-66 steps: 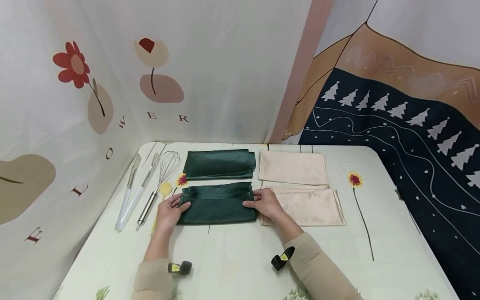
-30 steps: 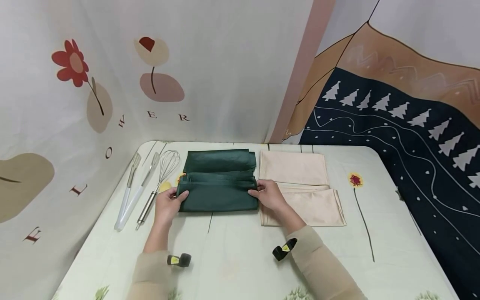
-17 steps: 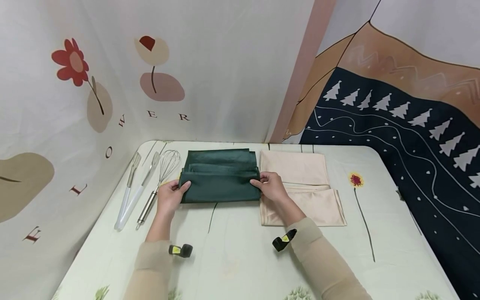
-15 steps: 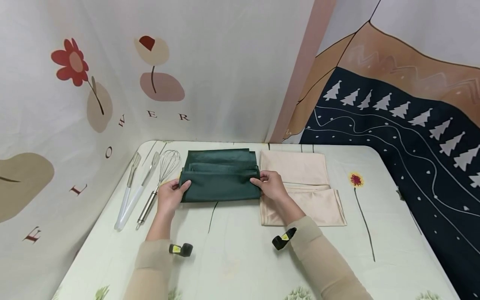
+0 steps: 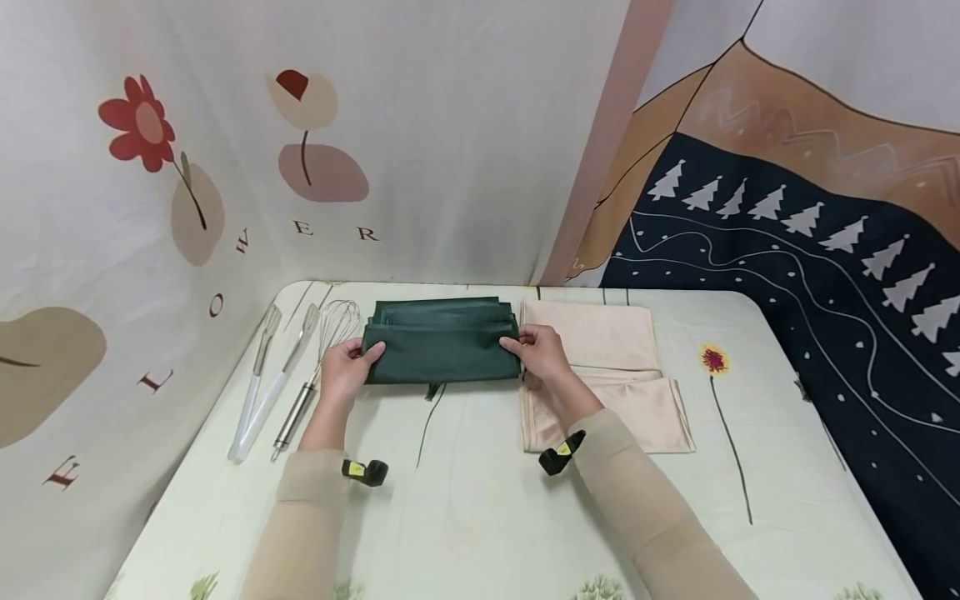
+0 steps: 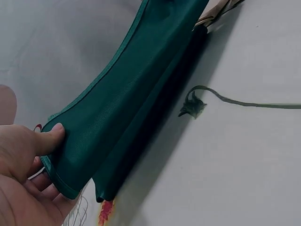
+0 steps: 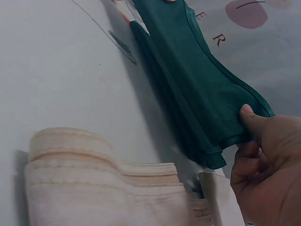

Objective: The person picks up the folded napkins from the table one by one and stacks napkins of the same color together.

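Note:
My left hand [image 5: 345, 371] and right hand [image 5: 543, 354] pinch the two ends of a folded dark green cloth [image 5: 442, 354], thumbs on the near face. In the left wrist view the cloth [image 6: 103, 108] is raised, its lower layer hanging and casting a shadow on the table. The right wrist view shows the right thumb pressed on the other end of the cloth [image 7: 193, 80], fingers behind it. A second folded green cloth [image 5: 442, 304] lies behind, mostly covered by the held one in the head view.
Two folded beige cloths, one at the back [image 5: 592, 333] and one in front [image 5: 630, 417], lie on the right. Left of the green cloths are a whisk [image 5: 294, 412] and white-handled tongs [image 5: 273, 396]. A curtain [image 5: 450, 167] rises behind the table [image 5: 465, 517].
Both hands have lifted the front green cloth off the table and moved it away from me, over the second green cloth. The beige cloths and utensils have stayed put.

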`<state>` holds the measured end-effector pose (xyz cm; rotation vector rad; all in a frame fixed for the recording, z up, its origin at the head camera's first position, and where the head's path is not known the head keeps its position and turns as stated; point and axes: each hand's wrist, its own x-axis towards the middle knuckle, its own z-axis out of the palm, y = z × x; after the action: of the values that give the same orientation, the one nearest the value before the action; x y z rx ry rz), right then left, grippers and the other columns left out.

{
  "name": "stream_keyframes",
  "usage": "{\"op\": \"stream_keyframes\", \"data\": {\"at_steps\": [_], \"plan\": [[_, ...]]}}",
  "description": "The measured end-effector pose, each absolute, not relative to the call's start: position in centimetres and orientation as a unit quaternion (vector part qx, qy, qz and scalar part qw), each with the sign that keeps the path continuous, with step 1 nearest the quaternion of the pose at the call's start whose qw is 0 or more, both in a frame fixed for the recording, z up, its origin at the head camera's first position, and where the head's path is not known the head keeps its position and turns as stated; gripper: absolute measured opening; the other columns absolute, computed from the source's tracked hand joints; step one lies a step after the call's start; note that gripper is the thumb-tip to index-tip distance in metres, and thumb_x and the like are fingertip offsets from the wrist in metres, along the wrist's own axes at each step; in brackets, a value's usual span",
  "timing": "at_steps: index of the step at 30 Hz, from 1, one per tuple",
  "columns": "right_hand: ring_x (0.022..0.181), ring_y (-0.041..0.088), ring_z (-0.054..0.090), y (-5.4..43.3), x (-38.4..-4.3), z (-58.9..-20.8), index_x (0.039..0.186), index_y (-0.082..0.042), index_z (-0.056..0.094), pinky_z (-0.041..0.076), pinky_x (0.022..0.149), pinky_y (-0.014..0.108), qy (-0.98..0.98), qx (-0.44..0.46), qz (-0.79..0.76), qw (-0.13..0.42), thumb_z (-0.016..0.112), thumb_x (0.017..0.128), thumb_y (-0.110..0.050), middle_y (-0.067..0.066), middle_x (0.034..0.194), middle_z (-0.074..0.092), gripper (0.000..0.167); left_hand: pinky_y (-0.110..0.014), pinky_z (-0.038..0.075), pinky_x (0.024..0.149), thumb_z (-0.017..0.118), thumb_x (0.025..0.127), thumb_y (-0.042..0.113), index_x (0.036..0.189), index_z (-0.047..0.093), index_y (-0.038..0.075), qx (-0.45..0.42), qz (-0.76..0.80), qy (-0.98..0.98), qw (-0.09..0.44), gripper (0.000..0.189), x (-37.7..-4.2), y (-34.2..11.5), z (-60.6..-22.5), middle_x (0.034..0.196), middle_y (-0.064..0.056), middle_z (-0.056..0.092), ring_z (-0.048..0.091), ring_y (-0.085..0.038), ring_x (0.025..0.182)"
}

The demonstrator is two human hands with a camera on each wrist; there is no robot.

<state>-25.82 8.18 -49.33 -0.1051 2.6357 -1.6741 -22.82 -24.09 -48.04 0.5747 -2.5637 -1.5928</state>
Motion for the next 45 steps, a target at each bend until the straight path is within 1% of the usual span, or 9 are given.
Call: {"op": "stream_keyframes", "data": {"at_steps": [12, 15, 23, 26, 29, 35, 37, 42, 45], "plan": [[0.062, 0.012, 0.059, 7.5, -28.5, -48.5, 0.104, -0.004, 0.071, 0.051, 0.058, 0.025, 0.82, 0.005, -0.568, 0.068, 0.074, 0.095, -0.026, 0.004, 0.086, 0.061, 0.024, -0.044, 0.05, 0.096, 0.064, 0.102, 0.025, 0.131, 0.064, -0.002, 0.179, -0.529, -0.83, 0.012, 0.04, -25.4, -24.3, -47.5, 0.126, -0.024, 0.064, 0.06, -0.035, 0.114], [0.063, 0.012, 0.06, 7.3, -29.0, -48.6, 0.106, -0.004, 0.071, 0.051, 0.058, 0.024, 0.819, 0.01, -0.569, 0.071, 0.074, 0.095, -0.027, 0.003, 0.086, 0.062, 0.025, -0.046, 0.05, 0.097, 0.061, 0.103, 0.022, 0.132, 0.063, -0.003, 0.175, -0.529, -0.83, 0.012, 0.039, -25.8, -24.4, -47.6, 0.128, -0.025, 0.062, 0.059, -0.036, 0.116], [0.057, 0.011, 0.052, 7.0, -29.7, -49.2, 0.097, -0.005, 0.067, 0.043, 0.053, 0.024, 0.794, 0.045, -0.599, 0.092, 0.073, 0.095, -0.027, -0.001, 0.073, 0.056, 0.023, -0.049, 0.049, 0.097, 0.059, 0.104, 0.017, 0.132, 0.063, -0.005, 0.164, -0.509, -0.845, 0.02, 0.036, -26.9, -24.3, -47.9, 0.128, -0.027, 0.062, 0.057, -0.038, 0.117], [0.056, 0.011, 0.051, 6.9, -30.1, -49.1, 0.101, -0.003, 0.066, 0.041, 0.052, 0.024, 0.783, 0.057, -0.611, 0.095, 0.073, 0.096, -0.026, -0.001, 0.075, 0.056, 0.025, -0.05, 0.049, 0.099, 0.058, 0.104, 0.017, 0.134, 0.062, -0.004, 0.16, -0.504, -0.848, 0.021, 0.037, -27.5, -24.2, -47.9, 0.131, -0.027, 0.061, 0.056, -0.04, 0.121], [0.06, 0.01, 0.053, 6.8, -30.6, -49.1, 0.115, -0.002, 0.067, 0.045, 0.054, 0.022, 0.778, 0.07, -0.617, 0.099, 0.072, 0.097, -0.026, 0.004, 0.086, 0.061, 0.03, -0.051, 0.048, 0.101, 0.057, 0.105, 0.016, 0.138, 0.059, -0.003, 0.156, -0.501, -0.851, 0.02, 0.038, -28.1, -24.1, -48.0, 0.133, -0.027, 0.059, 0.054, -0.041, 0.125], [0.072, 0.01, 0.059, 6.9, -31.2, -48.9, 0.142, -0.005, 0.057, 0.053, 0.062, 0.018, 0.768, 0.082, -0.624, 0.114, 0.069, 0.099, -0.021, 0.014, 0.125, 0.063, 0.048, -0.05, 0.047, 0.104, 0.057, 0.104, 0.012, 0.137, 0.059, -0.005, 0.157, -0.483, -0.861, 0.038, 0.037, -28.8, -23.9, -48.2, 0.131, -0.027, 0.061, 0.053, -0.041, 0.127], [0.072, 0.01, 0.06, 6.9, -31.2, -48.9, 0.144, -0.005, 0.055, 0.053, 0.062, 0.018, 0.766, 0.081, -0.626, 0.122, 0.068, 0.099, -0.019, 0.016, 0.124, 0.063, 0.048, -0.05, 0.047, 0.103, 0.057, 0.104, 0.012, 0.135, 0.061, -0.006, 0.157, -0.475, -0.864, 0.053, 0.036, -29.0, -23.9, -48.3, 0.129, -0.028, 0.062, 0.054, -0.041, 0.126], [0.067, 0.008, 0.059, 6.8, -31.2, -49.1, 0.141, -0.001, 0.056, 0.052, 0.059, 0.017, 0.764, 0.077, -0.627, 0.132, 0.066, 0.1, -0.014, 0.013, 0.106, 0.065, 0.045, -0.05, 0.048, 0.101, 0.059, 0.102, 0.01, 0.13, 0.064, -0.007, 0.153, -0.461, -0.87, 0.083, 0.033, -29.3, -23.8, -49.0, 0.124, -0.028, 0.065, 0.057, -0.041, 0.122], [0.067, 0.009, 0.059, 6.7, -31.2, -49.2, 0.141, -0.001, 0.055, 0.052, 0.059, 0.017, 0.766, 0.071, -0.625, 0.137, 0.065, 0.1, -0.012, 0.012, 0.106, 0.065, 0.044, -0.049, 0.049, 0.101, 0.061, 0.102, 0.01, 0.13, 0.065, -0.006, 0.151, -0.458, -0.871, 0.094, 0.033, -29.5, -23.8, -49.5, 0.124, -0.028, 0.065, 0.058, -0.041, 0.122]]}}
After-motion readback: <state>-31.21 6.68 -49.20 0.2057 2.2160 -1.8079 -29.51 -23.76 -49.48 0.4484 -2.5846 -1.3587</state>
